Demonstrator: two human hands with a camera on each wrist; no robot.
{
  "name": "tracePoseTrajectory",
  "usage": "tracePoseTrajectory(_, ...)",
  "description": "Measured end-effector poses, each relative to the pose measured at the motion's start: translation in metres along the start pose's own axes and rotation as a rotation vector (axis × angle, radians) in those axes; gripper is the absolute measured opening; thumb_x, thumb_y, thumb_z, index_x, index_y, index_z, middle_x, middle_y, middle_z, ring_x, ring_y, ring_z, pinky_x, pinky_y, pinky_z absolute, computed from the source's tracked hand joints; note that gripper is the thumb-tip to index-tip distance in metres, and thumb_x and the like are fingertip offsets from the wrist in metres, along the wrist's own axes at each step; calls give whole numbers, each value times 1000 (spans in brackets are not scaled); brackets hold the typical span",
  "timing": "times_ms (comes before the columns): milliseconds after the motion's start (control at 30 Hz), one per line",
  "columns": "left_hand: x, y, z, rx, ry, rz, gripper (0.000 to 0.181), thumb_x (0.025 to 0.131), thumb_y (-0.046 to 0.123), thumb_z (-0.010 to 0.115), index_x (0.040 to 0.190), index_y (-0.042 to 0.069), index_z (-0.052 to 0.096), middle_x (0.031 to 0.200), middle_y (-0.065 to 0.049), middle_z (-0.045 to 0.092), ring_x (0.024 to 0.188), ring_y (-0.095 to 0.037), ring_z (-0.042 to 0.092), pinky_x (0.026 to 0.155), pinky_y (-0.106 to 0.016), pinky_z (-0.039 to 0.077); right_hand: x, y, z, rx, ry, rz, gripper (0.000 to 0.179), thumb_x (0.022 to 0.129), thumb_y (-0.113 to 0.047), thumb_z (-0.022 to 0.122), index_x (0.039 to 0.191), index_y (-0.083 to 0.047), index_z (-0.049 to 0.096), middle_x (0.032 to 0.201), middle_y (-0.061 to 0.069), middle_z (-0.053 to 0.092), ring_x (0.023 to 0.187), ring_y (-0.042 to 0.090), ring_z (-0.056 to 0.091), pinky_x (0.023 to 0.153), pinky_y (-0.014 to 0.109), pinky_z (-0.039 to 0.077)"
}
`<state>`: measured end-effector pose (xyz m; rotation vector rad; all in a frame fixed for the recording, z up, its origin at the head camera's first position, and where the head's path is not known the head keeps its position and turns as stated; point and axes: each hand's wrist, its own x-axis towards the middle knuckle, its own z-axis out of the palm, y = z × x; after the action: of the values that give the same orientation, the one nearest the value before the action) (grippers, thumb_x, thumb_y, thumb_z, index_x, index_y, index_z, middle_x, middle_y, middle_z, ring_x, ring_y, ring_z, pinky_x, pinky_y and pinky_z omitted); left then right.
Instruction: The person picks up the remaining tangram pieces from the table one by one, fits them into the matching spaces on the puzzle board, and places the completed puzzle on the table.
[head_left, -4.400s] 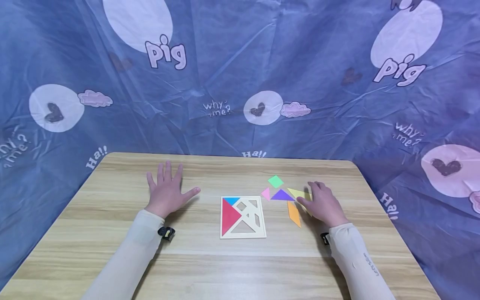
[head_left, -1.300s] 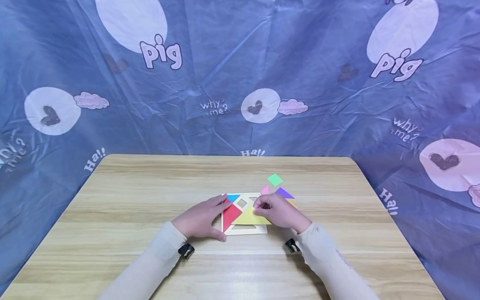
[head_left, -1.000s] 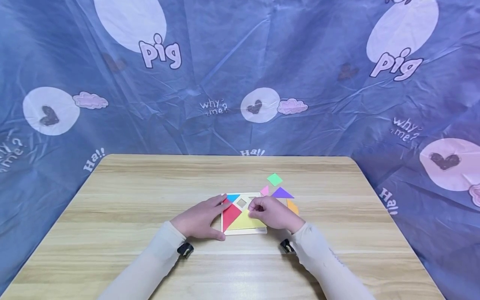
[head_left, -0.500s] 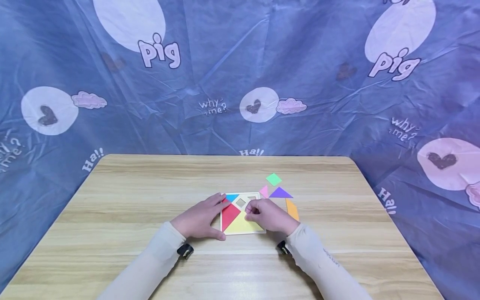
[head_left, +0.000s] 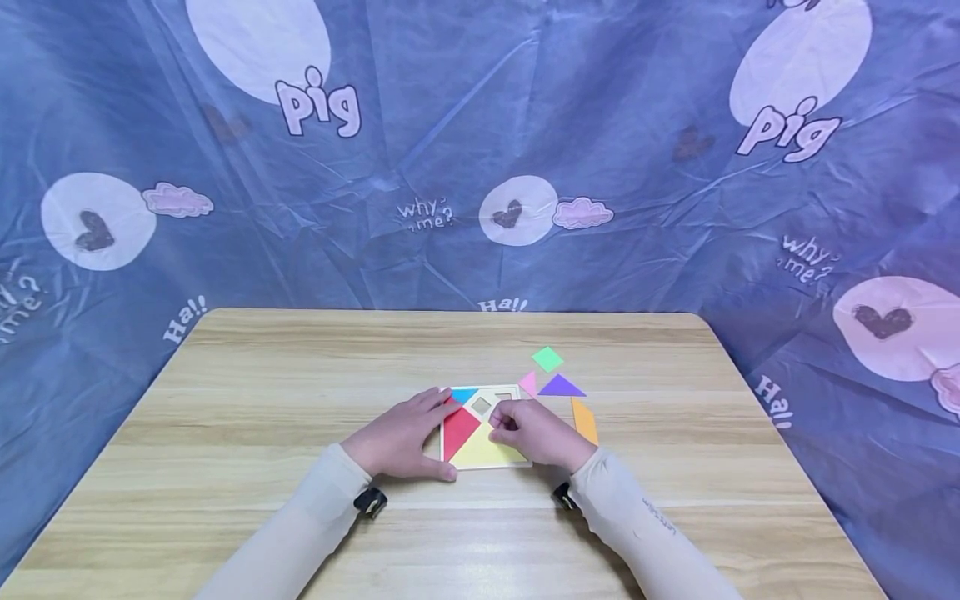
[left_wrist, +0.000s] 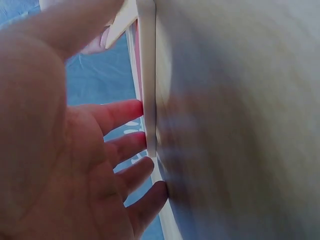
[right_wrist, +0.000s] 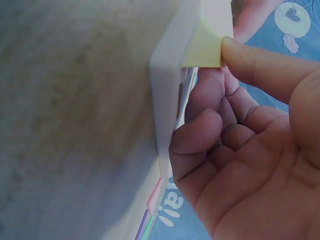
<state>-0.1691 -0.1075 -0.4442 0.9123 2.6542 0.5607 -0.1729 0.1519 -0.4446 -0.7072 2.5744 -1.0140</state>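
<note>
On the table, a white square tangram tray (head_left: 485, 466) holds a red triangle (head_left: 458, 433) and a blue triangle (head_left: 465, 395) on its left side. My left hand (head_left: 401, 437) lies at the tray's left edge, with fingertips on the tray and pieces and the thumb by its near edge. My right hand (head_left: 542, 432) pinches a large yellow triangle (head_left: 480, 448) between thumb and curled fingers. That triangle lies over the near part of the tray; in the right wrist view the yellow triangle (right_wrist: 206, 50) stands up above the tray's edge, tilted. My right hand covers the tray's right part.
Beyond and right of the tray lie a green square (head_left: 547, 359), a pink triangle (head_left: 528, 383), a purple triangle (head_left: 562, 386) and an orange parallelogram (head_left: 584, 419). The orange piece is close beside my right hand. A blue printed cloth (head_left: 450, 150) hangs behind the table.
My right hand has brought the yellow triangle from the table's right onto the tray and nearer its near edge. My left hand has come rightward to the tray. The last half second shows little movement.
</note>
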Motion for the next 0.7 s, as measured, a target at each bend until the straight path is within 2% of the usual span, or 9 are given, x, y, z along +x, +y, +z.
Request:
tracePoseTrajectory(200, 0, 0, 1, 0, 18, -7, 82, 94, 53, 69, 159, 12, 42, 168, -13, 30, 155, -36, 26, 122, -55, 29, 0, 2, 0, -38, -6, -46, 7, 94, -4, 72, 94, -8, 66, 77, -7, 56, 72, 7, 51, 68, 24, 47)
tracePoseTrajectory(567, 1, 2, 2, -5, 50, 5, 78, 92, 44, 76, 156, 10, 46, 165, -17, 34, 152, -40, 31, 120, -58, 32, -2, 4, -1, -93, -9, -126, 16, 89, 0, 77, 90, -6, 62, 80, -5, 54, 74, 6, 50, 69, 24, 47)
tracePoseTrajectory(700, 1, 2, 2, 3, 50, -1, 78, 93, 45, 75, 156, 11, 45, 166, -16, 34, 152, -38, 31, 120, -58, 32, -2, 4, -1, -105, -13, -120, 16, 89, -1, 77, 90, -7, 62, 79, -5, 54, 73, 5, 49, 69, 23, 47)
